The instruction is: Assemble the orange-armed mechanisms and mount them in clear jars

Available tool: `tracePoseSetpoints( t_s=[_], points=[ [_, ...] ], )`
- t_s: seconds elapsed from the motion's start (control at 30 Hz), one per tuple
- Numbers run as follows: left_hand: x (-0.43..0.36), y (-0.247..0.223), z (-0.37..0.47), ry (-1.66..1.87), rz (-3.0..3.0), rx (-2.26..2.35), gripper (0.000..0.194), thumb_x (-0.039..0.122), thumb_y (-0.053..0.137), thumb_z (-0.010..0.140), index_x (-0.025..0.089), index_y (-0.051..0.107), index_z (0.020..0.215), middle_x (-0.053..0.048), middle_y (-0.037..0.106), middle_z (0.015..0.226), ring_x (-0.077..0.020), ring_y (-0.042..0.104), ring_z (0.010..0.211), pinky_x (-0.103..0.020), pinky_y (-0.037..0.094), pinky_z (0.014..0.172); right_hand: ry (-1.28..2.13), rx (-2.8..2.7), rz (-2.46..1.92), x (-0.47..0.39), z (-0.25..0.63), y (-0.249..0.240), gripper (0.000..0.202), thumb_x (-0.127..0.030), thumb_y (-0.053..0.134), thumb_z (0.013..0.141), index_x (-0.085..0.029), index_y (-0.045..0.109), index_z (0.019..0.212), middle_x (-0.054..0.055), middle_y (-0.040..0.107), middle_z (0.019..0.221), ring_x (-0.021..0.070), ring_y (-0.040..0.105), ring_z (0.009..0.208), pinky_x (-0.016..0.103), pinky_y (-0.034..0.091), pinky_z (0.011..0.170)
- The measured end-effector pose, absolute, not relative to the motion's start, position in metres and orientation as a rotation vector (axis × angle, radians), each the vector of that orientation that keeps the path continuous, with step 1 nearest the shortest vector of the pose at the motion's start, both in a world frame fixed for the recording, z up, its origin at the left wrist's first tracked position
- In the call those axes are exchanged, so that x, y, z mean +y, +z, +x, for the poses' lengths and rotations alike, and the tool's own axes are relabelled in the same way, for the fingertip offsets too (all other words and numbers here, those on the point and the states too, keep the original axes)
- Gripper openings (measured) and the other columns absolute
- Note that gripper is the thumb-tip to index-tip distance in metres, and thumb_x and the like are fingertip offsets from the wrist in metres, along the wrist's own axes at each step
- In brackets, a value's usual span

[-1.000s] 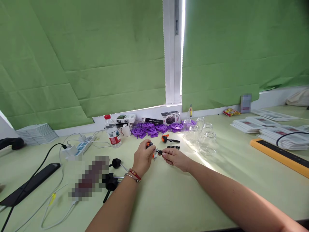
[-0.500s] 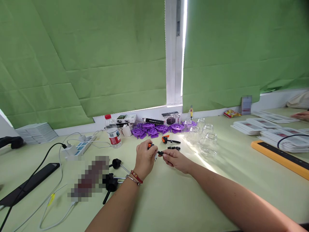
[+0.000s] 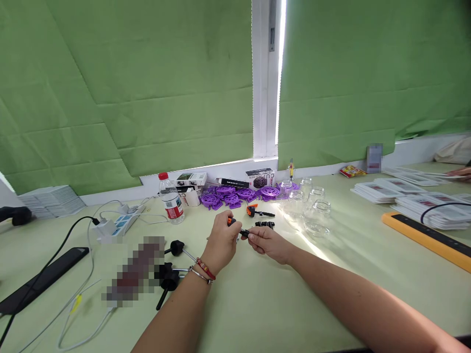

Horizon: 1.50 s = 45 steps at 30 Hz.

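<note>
Closed around a small orange-and-black part (image 3: 231, 221) is my left hand (image 3: 222, 240), with a red bracelet and a metal bangle on its wrist. Much of that part is hidden by the fingers. My right hand (image 3: 269, 243) pinches a small black piece (image 3: 244, 233) between thumb and fingers, and it meets the left hand's part end to end. Just beyond the hands lie another orange-and-black part with a black stem (image 3: 259, 212) and several small black pieces (image 3: 265, 224). Thin metal bits show partly behind my left hand.
Black knobs with metal rods (image 3: 170, 278) lie left of my arm. Purple plastic parts (image 3: 239, 194), boxes (image 3: 192, 179) and a bottle (image 3: 171, 200) stand at the back. Glass jars (image 3: 317, 220) stand right, near white-framed stacks (image 3: 430, 211). Another person's hand (image 3: 461, 172) shows far right.
My left hand has turned slightly around the orange-and-black part. The right hand keeps its pinch in nearly the same place. The view has shifted a little.
</note>
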<state>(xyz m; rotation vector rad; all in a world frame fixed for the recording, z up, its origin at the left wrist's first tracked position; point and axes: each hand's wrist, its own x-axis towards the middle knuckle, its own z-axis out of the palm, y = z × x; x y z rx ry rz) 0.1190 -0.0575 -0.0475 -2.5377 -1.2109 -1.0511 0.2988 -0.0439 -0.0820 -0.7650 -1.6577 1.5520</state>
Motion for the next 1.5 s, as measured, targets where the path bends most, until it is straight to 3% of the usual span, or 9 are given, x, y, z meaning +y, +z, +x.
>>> tracePoseSetpoints(
  t_s=[0.43, 0.63, 0.73, 0.8, 0.87, 1.03, 1.17, 1.27, 1.5],
  points=[
    [-0.065, -0.038, 0.12, -1.033, -2.566, -1.143, 0.022, 0.008, 0.04, 0.083, 0.018, 0.057, 0.074, -0.009, 0.046, 0.104, -0.0218, 0.043, 0.098, -0.034, 0.042, 0.079, 1.873, -1.399, -0.568, -0.046, 0.296, -0.088, 0.034, -0.046, 0.066, 0.077, -0.013, 0.061, 0.085, -0.005, 0.041, 0.059, 0.0045, 0.029, 0.045, 0.023, 0.02, 0.046],
    [-0.064, -0.04, 0.121, -1.044, -2.581, -1.166, 0.019, 0.011, 0.043, 0.084, 0.019, 0.059, 0.075, -0.009, 0.047, 0.103, -0.0223, 0.045, 0.098, -0.036, 0.044, 0.081, 1.767, -1.481, -0.595, -0.045, 0.297, -0.086, 0.034, -0.046, 0.064, 0.079, -0.012, 0.061, 0.083, -0.005, 0.042, 0.056, 0.0055, 0.031, 0.046, 0.023, 0.02, 0.046],
    [-0.062, -0.046, 0.121, -1.12, -2.596, -1.178, 0.017, 0.015, 0.045, 0.085, 0.021, 0.058, 0.094, -0.01, 0.048, 0.111, -0.0244, 0.045, 0.106, -0.041, 0.044, 0.086, 1.728, -1.508, -0.597, -0.045, 0.297, -0.084, 0.034, -0.047, 0.061, 0.081, -0.014, 0.058, 0.077, -0.005, 0.042, 0.055, 0.0056, 0.031, 0.046, 0.023, 0.021, 0.047],
    [-0.059, -0.052, 0.121, -1.289, -2.579, -1.219, 0.033, 0.018, 0.049, 0.085, 0.021, 0.047, 0.117, -0.012, 0.046, 0.12, -0.0247, 0.045, 0.112, -0.044, 0.043, 0.091, 1.742, -1.494, -0.599, -0.046, 0.296, -0.083, 0.035, -0.048, 0.061, 0.081, -0.014, 0.057, 0.075, -0.005, 0.042, 0.057, 0.0052, 0.03, 0.046, 0.023, 0.021, 0.047],
    [-0.056, -0.057, 0.121, -1.548, -2.503, -1.308, 0.052, 0.022, 0.057, 0.081, 0.021, 0.034, 0.128, -0.013, 0.044, 0.123, -0.023, 0.048, 0.112, -0.042, 0.044, 0.092, 1.753, -1.476, -0.617, -0.046, 0.296, -0.082, 0.035, -0.048, 0.06, 0.081, -0.014, 0.057, 0.077, -0.005, 0.042, 0.058, 0.0048, 0.03, 0.045, 0.023, 0.02, 0.046],
    [-0.05, -0.061, 0.12, -1.79, -2.353, -1.387, 0.034, 0.025, 0.071, 0.072, 0.02, 0.05, 0.097, -0.01, 0.053, 0.109, -0.0283, 0.039, 0.128, -0.045, 0.043, 0.095, 1.741, -1.485, -0.673, -0.045, 0.296, -0.082, 0.038, -0.051, 0.059, 0.081, -0.013, 0.06, 0.084, -0.005, 0.044, 0.061, 0.0029, 0.027, 0.043, 0.022, 0.017, 0.045],
    [-0.051, -0.06, 0.121, -1.752, -2.371, -1.296, 0.032, 0.027, 0.069, 0.075, 0.02, 0.051, 0.101, -0.011, 0.055, 0.115, -0.0276, 0.042, 0.127, -0.046, 0.043, 0.096, 1.757, -1.509, -0.702, -0.043, 0.299, -0.083, 0.039, -0.052, 0.057, 0.082, -0.013, 0.06, 0.084, -0.004, 0.048, 0.063, 0.0018, 0.024, 0.041, 0.022, 0.014, 0.044],
    [-0.053, -0.059, 0.123, -1.649, -2.407, -1.235, 0.051, 0.034, 0.071, 0.073, 0.02, 0.046, 0.115, -0.015, 0.047, 0.129, -0.0285, 0.042, 0.127, -0.047, 0.04, 0.1, 1.753, -1.511, -0.677, -0.042, 0.301, -0.083, 0.039, -0.052, 0.059, 0.08, -0.013, 0.058, 0.075, -0.003, 0.051, 0.064, 0.0024, 0.027, 0.041, 0.022, 0.016, 0.043],
    [-0.059, -0.067, 0.132, -1.33, -2.397, -1.291, 0.112, 0.049, 0.081, 0.051, 0.015, 0.02, 0.138, -0.022, 0.035, 0.137, -0.0371, 0.032, 0.131, -0.055, 0.032, 0.103, 1.662, -1.524, -0.661, -0.044, 0.299, -0.082, 0.041, -0.052, 0.058, 0.082, -0.012, 0.063, 0.086, -0.004, 0.051, 0.056, 0.0056, 0.038, 0.046, 0.023, 0.03, 0.05]
  ],
)
